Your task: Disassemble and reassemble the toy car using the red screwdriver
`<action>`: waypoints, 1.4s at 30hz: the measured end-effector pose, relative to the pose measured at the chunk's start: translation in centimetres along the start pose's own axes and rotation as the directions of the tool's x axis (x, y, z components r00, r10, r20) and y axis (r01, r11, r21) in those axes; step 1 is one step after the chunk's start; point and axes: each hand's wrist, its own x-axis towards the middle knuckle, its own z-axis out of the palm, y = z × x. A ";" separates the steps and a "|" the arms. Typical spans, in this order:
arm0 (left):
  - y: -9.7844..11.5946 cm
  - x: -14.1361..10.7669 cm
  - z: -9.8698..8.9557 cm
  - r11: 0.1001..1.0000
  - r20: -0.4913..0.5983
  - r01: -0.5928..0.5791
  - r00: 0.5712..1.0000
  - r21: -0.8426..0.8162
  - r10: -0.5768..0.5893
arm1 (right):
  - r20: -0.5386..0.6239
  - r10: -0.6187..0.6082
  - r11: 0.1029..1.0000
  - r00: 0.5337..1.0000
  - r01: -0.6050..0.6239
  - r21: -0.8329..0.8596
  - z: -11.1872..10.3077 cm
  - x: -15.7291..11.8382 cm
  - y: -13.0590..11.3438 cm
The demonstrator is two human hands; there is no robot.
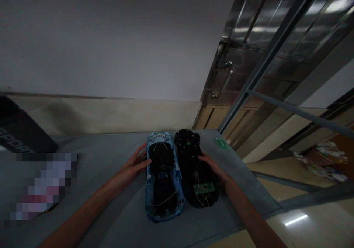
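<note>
A blue toy car body shell (151, 200) lies upside down on the grey tabletop, its hollow dark inside facing up. Right beside it is the black toy car chassis (188, 154), with a green circuit board (204, 187) and thin yellow wires at its near end. My left hand (136, 163) grips the shell's left side, thumb over the rim and fingers along the outer wall. On the chassis's right edge, my right hand (214, 167) has its fingertips over the top; its thumb is hidden.
A small green packet (222, 143) lies near the table's right edge. At the left stand a black box-like object (26, 130) and a blurred-out item (45, 187). A white wall closes off the back. Grey metal frame bars (240, 100) rise at the right, before a metal door (249, 67).
</note>
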 end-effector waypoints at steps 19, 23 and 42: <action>0.8 -0.6 0.9 1.000 -0.045 0.002 0.999 0.013 -0.001 | -0.068 0.110 0.994 0.992 -0.109 0.008 -0.6 0.2 0.2; 1.2 -0.8 1.0 0.999 -0.044 0.022 0.999 0.039 -0.020 | -0.080 0.127 0.992 0.989 -0.126 0.024 -0.6 0.1 0.3; 0.4 -0.3 0.7 0.999 -0.053 0.010 0.999 0.035 -0.008 | -0.067 0.089 0.996 0.994 -0.086 0.039 -0.5 0.0 0.5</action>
